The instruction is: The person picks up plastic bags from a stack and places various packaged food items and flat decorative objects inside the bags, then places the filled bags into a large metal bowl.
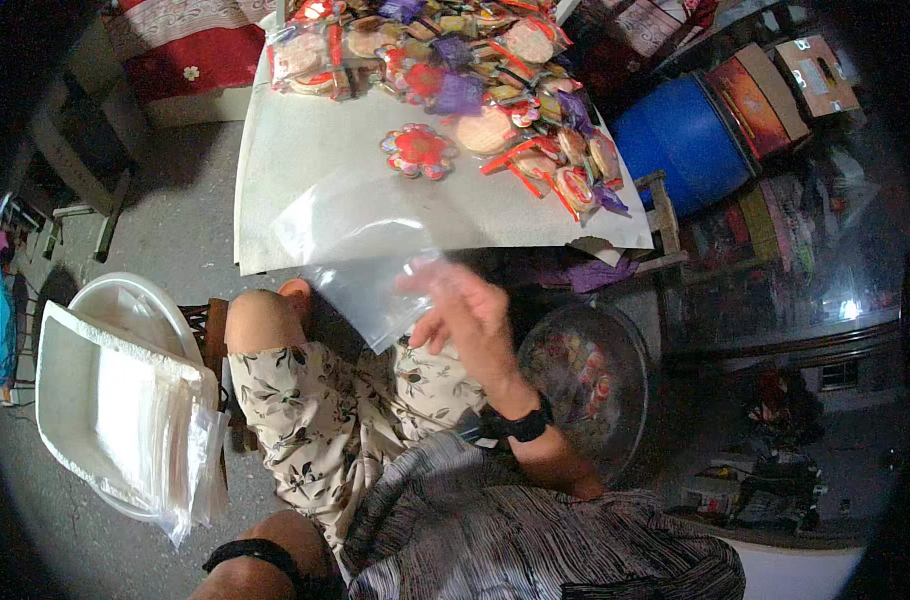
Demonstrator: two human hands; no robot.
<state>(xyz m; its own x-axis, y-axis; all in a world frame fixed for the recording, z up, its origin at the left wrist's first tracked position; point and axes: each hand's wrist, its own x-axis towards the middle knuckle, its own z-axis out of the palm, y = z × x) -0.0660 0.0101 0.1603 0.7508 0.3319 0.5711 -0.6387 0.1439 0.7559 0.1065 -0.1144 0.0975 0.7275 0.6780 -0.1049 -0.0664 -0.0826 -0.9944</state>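
My right hand (466,315), a black band on its wrist, holds a clear plastic bag (350,262) by its near right edge, fingers blurred. The bag hangs over the near edge of a white-topped table (305,157) and above my lap. Beyond it lies a red flower-shaped piece (417,151) on the tabletop. A heap of small packets (455,64), some holding pale round discs, others red or purple, covers the table's far side and right. My left hand is out of view; only the left forearm with a black band (252,556) shows at the bottom edge.
At left, a white foam box (57,405) with a stack of clear bags (155,435) rests over a round white basin (132,289). Right of my legs stands a dark round tub (639,375) with colourful contents. A blue barrel (680,142) and cardboard boxes (819,79) sit farther right.
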